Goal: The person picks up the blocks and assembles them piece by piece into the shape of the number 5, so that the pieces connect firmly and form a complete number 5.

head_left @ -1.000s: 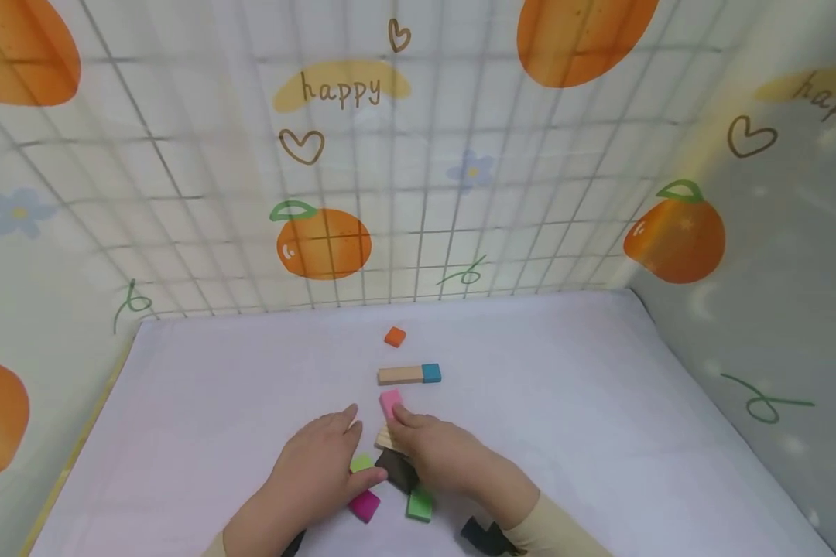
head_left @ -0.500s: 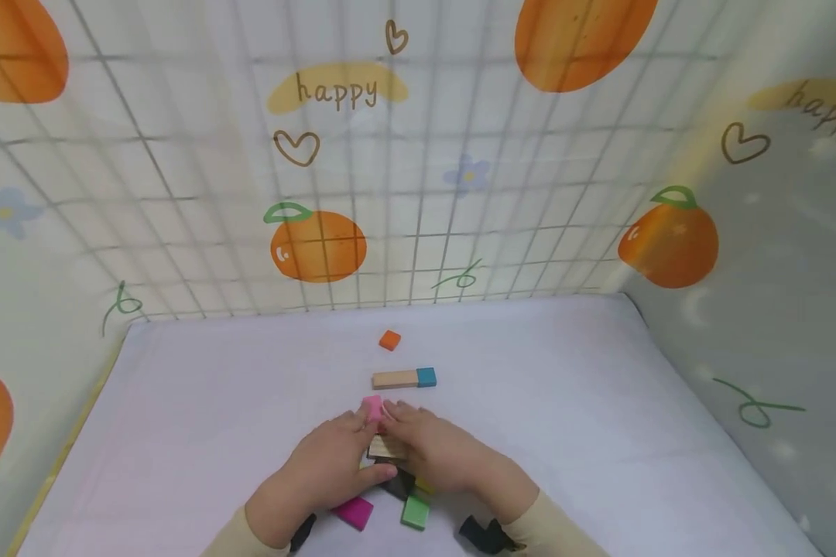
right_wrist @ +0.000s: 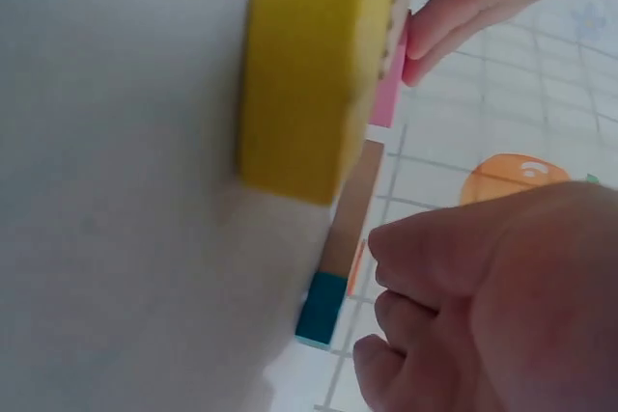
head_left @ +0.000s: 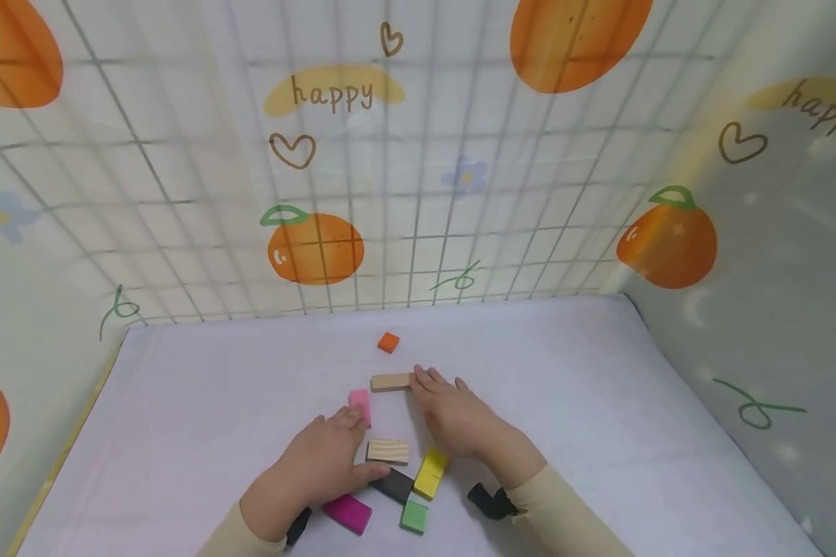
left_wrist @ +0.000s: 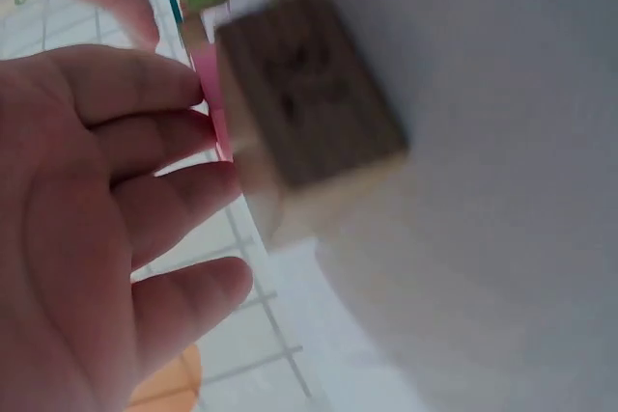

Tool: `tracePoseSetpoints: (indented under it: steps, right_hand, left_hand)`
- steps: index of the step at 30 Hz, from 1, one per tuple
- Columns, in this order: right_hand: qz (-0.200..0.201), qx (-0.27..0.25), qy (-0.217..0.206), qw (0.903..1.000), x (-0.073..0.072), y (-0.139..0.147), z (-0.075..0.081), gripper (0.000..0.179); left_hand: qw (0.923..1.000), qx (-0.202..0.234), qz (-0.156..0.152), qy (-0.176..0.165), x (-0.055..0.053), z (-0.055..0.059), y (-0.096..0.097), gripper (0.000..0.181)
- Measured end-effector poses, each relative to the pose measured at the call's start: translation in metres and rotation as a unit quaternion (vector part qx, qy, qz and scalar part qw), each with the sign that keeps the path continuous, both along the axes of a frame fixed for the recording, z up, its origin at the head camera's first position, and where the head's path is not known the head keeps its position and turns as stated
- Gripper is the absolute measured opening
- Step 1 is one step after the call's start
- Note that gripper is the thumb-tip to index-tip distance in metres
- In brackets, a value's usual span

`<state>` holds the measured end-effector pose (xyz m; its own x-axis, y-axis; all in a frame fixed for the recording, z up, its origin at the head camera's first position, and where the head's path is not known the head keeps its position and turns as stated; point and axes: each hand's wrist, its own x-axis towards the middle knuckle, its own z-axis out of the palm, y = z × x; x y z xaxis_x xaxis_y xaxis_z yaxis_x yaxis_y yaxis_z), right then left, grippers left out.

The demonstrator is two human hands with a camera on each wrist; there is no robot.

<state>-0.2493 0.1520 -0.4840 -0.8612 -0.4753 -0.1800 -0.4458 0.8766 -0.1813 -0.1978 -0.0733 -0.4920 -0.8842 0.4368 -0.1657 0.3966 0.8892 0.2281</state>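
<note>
My left hand (head_left: 320, 455) rests its straight fingertips on the upright-lying pink block (head_left: 356, 398), and its thumb reaches over the black block (head_left: 393, 484). In the left wrist view the fingers touch the pink block's side (left_wrist: 207, 69). My right hand (head_left: 457, 414) stretches toward the natural wood block (head_left: 390, 382), its fingers covering the teal block in the head view. Seen from the right wrist, the teal block (right_wrist: 322, 308) sits at the wood block's end, with loosely bent fingers beside it. A yellow block (head_left: 431, 473) lies below the right palm.
A wood-grain block (head_left: 388, 450) lies between the hands. Nearer are a magenta block (head_left: 349, 514) and a green block (head_left: 414, 517). An orange block (head_left: 388, 342) lies farthest back. Black wrist-worn gear (head_left: 489, 501) hangs beneath the right wrist. A patterned curtain (head_left: 418, 193) stands behind the white tabletop (head_left: 564, 356).
The pink block has shifted left under my left fingers. My right hand has left the pink block and moved up and right to the teal block, uncovering the yellow block.
</note>
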Motion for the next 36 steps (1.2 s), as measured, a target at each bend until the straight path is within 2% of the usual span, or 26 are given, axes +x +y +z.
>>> tracePoseSetpoints:
  steps: [7,16,21,36]
  right_hand:
    - [-0.009,0.013,-0.022,0.9996,-0.004,0.001,-0.007,0.054]
    - [-0.004,0.016,-0.023,0.9996,-0.006,0.003,-0.012,0.054]
    - [-0.003,0.01,-0.023,0.9997,-0.006,0.004,-0.014,0.054]
    - [-0.007,0.005,-0.02,0.9998,-0.002,0.004,-0.015,0.055]
  left_hand:
    - [0.9983,0.014,0.017,-0.055,-0.012,0.006,-0.005,0.087]
    - [0.9955,0.03,0.024,-0.087,-0.022,0.005,-0.008,0.093]
    - [0.9943,0.039,0.019,-0.097,-0.023,0.006,-0.01,0.095]
    - [0.9933,0.057,0.007,-0.1,-0.027,0.002,-0.01,0.103]
